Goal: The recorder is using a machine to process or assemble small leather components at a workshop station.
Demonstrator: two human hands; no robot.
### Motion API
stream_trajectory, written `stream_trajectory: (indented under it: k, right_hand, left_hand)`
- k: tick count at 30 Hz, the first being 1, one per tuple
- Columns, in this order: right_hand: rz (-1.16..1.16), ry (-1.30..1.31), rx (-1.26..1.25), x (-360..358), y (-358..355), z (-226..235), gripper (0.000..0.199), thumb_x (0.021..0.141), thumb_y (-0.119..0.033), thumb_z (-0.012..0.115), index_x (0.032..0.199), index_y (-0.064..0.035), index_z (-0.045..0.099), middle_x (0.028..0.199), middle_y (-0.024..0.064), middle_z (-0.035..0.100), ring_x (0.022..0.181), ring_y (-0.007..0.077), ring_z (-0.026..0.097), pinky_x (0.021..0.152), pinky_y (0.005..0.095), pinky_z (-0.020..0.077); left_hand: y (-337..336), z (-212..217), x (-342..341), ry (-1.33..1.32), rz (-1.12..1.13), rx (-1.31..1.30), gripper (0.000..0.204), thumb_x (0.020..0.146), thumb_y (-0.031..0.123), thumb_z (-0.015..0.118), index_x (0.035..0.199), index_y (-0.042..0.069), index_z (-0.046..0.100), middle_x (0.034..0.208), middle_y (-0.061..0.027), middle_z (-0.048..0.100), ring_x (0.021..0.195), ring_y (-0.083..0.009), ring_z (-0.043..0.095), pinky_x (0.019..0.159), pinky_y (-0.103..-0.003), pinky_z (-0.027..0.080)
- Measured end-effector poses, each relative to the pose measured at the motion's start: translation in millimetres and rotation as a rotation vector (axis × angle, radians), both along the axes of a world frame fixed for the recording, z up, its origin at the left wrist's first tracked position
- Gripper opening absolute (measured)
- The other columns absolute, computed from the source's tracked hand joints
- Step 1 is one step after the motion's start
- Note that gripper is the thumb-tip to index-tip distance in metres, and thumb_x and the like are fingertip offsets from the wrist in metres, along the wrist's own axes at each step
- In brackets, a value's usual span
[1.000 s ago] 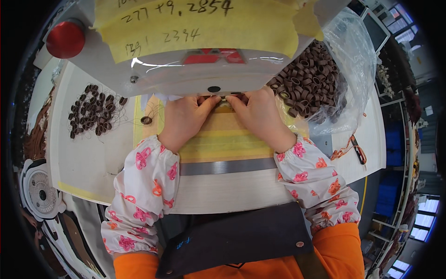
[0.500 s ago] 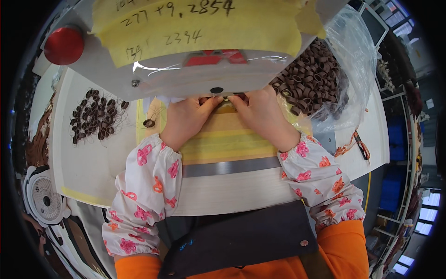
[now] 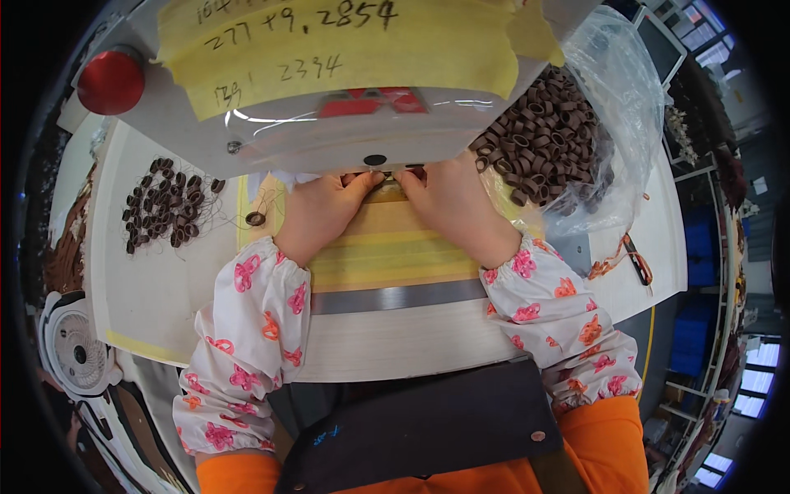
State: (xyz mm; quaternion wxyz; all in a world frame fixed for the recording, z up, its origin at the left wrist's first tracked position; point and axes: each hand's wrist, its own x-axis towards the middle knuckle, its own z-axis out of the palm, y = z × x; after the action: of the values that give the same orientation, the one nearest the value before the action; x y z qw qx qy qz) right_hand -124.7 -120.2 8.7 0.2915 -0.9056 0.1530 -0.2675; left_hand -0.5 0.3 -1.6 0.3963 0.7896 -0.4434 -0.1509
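Note:
My left hand [image 3: 321, 210] and my right hand [image 3: 448, 206] meet fingertip to fingertip under the front edge of a grey machine head [image 3: 346, 123]. Together they pinch a small brown ring [image 3: 389, 175] there; most of it is hidden by my fingers and the machine's edge. Both hands rest on a yellow taped pad [image 3: 387, 251] on the white table. A loose brown ring [image 3: 256, 219] lies just left of my left hand.
A clear plastic bag [image 3: 617, 123] full of brown rings [image 3: 547, 136] sits at the right. A spread of several brown rings [image 3: 160, 214] lies at the left. A red round button [image 3: 111, 81] tops the machine. Orange-handled scissors [image 3: 629, 259] lie right; a small fan [image 3: 74, 350] stands lower left.
Both hands have stayed at the same spot under the machine's edge; the view has shifted slightly, and no object has visibly moved.

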Motion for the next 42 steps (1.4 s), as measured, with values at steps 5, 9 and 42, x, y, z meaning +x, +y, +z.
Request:
stream_trajectory:
  k: [5,9,42]
  right_hand:
    - [-0.019,0.054,0.072,-5,2,5,0.009,0.075,-0.003,0.058,0.074,0.0020,0.050,0.069,0.0201,0.057,0.067,0.0376,0.056,0.059,0.0431,0.0448]
    - [0.019,-0.027,0.023,-1,-1,-2,0.009,0.075,-0.003,0.058,0.074,0.0025,0.050,0.069,0.0207,0.056,0.068,0.0383,0.056,0.059,0.0431,0.0449]
    - [0.185,0.269,-0.760,-34,-49,24,0.009,0.064,-0.003,0.057,0.073,-0.0033,0.057,0.078,0.0108,0.053,0.081,0.0273,0.053,0.070,0.0358,0.0447]
  left_hand:
    - [-3,4,-5,-0.034,0.015,0.034,0.023,0.080,0.030,0.061,0.083,0.008,0.067,0.062,-0.0050,0.061,0.053,-0.0163,0.055,0.051,-0.029,0.041]
    - [0,1,-1,0.054,0.023,0.022,0.033,0.081,0.035,0.063,0.079,0.002,0.063,0.053,-0.0019,0.052,0.049,-0.0082,0.041,0.048,-0.027,0.035]
    - [71,27,7,-0.544,0.156,-0.158,0.012,0.073,0.009,0.062,0.080,-0.002,0.063,0.087,-0.0178,0.061,0.081,-0.0340,0.055,0.070,-0.041,0.044]
